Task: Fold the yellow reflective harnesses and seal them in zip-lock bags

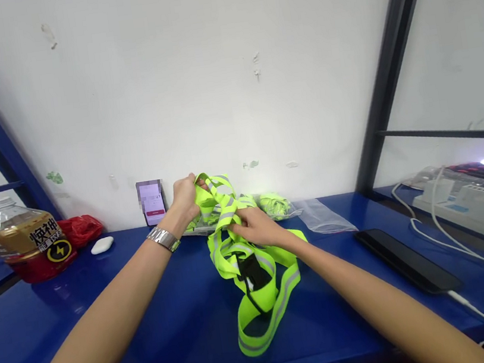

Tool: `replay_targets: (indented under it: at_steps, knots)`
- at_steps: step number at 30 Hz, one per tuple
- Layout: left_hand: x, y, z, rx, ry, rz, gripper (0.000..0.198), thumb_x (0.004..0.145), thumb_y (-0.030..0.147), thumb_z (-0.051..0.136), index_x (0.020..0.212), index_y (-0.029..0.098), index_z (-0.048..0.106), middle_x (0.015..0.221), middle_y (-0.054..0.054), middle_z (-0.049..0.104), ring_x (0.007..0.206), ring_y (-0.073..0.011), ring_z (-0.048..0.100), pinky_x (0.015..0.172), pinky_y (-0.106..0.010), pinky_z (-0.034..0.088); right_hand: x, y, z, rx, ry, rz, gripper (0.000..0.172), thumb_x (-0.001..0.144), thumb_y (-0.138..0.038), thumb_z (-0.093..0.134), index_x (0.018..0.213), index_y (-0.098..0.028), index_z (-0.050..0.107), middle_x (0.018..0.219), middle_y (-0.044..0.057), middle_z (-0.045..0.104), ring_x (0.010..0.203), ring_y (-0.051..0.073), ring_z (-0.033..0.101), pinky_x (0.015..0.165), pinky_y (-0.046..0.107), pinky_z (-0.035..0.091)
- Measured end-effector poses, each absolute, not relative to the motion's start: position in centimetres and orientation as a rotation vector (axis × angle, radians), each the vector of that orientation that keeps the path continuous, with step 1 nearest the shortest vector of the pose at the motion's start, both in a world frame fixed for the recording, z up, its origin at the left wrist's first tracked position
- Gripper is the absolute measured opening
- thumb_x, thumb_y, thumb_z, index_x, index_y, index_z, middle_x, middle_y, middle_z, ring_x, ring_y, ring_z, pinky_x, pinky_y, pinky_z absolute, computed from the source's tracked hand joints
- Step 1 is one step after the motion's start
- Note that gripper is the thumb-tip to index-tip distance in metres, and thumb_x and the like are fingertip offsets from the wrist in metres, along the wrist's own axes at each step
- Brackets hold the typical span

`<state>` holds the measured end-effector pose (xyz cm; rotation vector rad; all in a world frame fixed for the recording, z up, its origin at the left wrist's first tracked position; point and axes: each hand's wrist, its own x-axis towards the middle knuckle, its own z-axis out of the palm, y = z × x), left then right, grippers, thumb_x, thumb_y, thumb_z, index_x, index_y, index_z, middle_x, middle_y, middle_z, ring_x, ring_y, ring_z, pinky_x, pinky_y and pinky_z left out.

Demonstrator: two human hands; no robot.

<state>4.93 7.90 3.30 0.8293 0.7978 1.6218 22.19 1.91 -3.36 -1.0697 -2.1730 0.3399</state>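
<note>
A neon yellow reflective strap vest (256,281) with grey stripes and a black buckle lies tangled on the blue shelf (156,338). My left hand (186,196), a metal watch on its wrist, is closed on the vest's upper straps and lifts them. My right hand (255,227) pinches a strap lower down, just right of the left hand. The rest of the vest trails toward me in a loop.
A bottle of amber drink (25,242), a red bag (81,228) and a small white case (102,245) stand at the left. A phone (152,204) leans on the wall. Clear plastic bags (323,218), a black phone (406,260) on a cable and a power strip (471,209) lie right.
</note>
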Motion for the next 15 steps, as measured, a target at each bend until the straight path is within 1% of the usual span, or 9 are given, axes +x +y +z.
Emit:
replay_targets:
  at_steps: [3, 5, 8, 10, 11, 12, 13, 14, 15]
  knots:
    - [3.7, 8.6, 2.0, 0.949, 0.997, 1.691, 0.026, 0.088, 0.014, 0.047, 0.062, 0.017, 0.047, 0.048, 0.002, 0.047, 0.041, -0.0123, 0.046, 0.046, -0.023, 0.038, 23.6, 1.0, -2.0, -0.907, -2.150, 0.477, 0.038, 0.083, -0.034, 0.055, 0.055, -0.020, 0.033, 0.050, -0.007, 0.027, 0.046, 0.007, 0.027, 0.047, 0.023, 0.020]
    - [3.5, 8.8, 1.3, 1.057, 1.080, 1.712, 0.029, 0.088, 0.015, 0.048, 0.059, 0.018, 0.047, 0.050, 0.001, 0.048, 0.047, -0.0150, 0.049, 0.050, -0.025, 0.039, 24.0, 0.7, -1.3, -0.869, -2.090, 0.548, 0.042, 0.082, -0.034, 0.056, 0.053, -0.020, 0.029, 0.050, -0.008, 0.022, 0.044, 0.006, 0.022, 0.045, 0.023, 0.017]
    - [4.1, 8.3, 0.9, 1.260, 1.121, 1.771, 0.028, 0.082, 0.016, 0.059, 0.056, 0.019, 0.048, 0.059, -0.002, 0.051, 0.074, -0.0204, 0.056, 0.066, -0.026, 0.043, 23.7, 1.1, -0.8, -0.925, -1.807, 0.654, 0.045, 0.080, -0.038, 0.058, 0.052, -0.021, 0.026, 0.046, -0.008, 0.020, 0.041, 0.005, 0.019, 0.042, 0.023, 0.015]
    - [4.8, 7.2, 1.0, 1.388, 1.104, 1.828, 0.022, 0.079, 0.016, 0.064, 0.061, 0.020, 0.052, 0.072, -0.004, 0.054, 0.094, -0.0227, 0.053, 0.081, -0.027, 0.042, 23.2, 2.0, -0.7, -0.971, -1.571, 0.718, 0.045, 0.079, -0.040, 0.058, 0.051, -0.022, 0.028, 0.042, -0.009, 0.021, 0.037, 0.005, 0.020, 0.039, 0.023, 0.015]
    - [5.2, 6.3, 1.1, 1.481, 1.088, 1.854, 0.017, 0.079, 0.019, 0.064, 0.065, 0.020, 0.054, 0.079, -0.006, 0.055, 0.099, -0.0232, 0.050, 0.088, -0.028, 0.040, 23.0, 2.4, -0.7, -0.978, -1.476, 0.737, 0.044, 0.078, -0.040, 0.058, 0.051, -0.023, 0.029, 0.040, -0.009, 0.023, 0.036, 0.005, 0.022, 0.037, 0.023, 0.016]
    - [5.5, 5.2, 1.0, 1.602, 1.060, 1.868, 0.012, 0.081, 0.022, 0.063, 0.070, 0.020, 0.057, 0.084, -0.006, 0.055, 0.101, -0.0235, 0.048, 0.093, -0.030, 0.038, 22.8, 2.9, -0.7, -0.975, -1.404, 0.748, 0.042, 0.078, -0.040, 0.058, 0.050, -0.023, 0.031, 0.038, -0.009, 0.024, 0.034, 0.006, 0.024, 0.036, 0.023, 0.017]
    - [5.9, 4.0, 0.8, 1.885, 1.032, 1.841, 0.011, 0.083, 0.027, 0.060, 0.075, 0.021, 0.057, 0.086, -0.007, 0.054, 0.098, -0.0243, 0.048, 0.095, -0.034, 0.036, 22.6, 3.3, -0.7, -0.960, -1.355, 0.757, 0.041, 0.077, -0.039, 0.059, 0.050, -0.023, 0.033, 0.037, -0.009, 0.026, 0.033, 0.006, 0.026, 0.034, 0.023, 0.017]
    - [6.2, 2.7, 0.5, 2.209, 0.983, 1.717, 0.014, 0.085, 0.031, 0.058, 0.076, 0.021, 0.056, 0.084, -0.007, 0.053, 0.093, -0.0246, 0.047, 0.095, -0.038, 0.036, 22.5, 3.6, -0.7, -0.938, -1.323, 0.766, 0.039, 0.076, -0.037, 0.059, 0.049, -0.022, 0.035, 0.036, -0.009, 0.028, 0.032, 0.006, 0.027, 0.033, 0.023, 0.017]
    - [6.4, 1.4, -0.1, 2.515, 0.925, 1.484, 0.016, 0.086, 0.035, 0.056, 0.078, 0.021, 0.057, 0.083, -0.007, 0.053, 0.088, -0.0244, 0.047, 0.093, -0.040, 0.037, 22.4, 3.9, -0.6, -0.913, -1.297, 0.779, 0.038, 0.076, -0.036, 0.059, 0.049, -0.022, 0.036, 0.036, -0.009, 0.029, 0.031, 0.006, 0.028, 0.032, 0.022, 0.017]
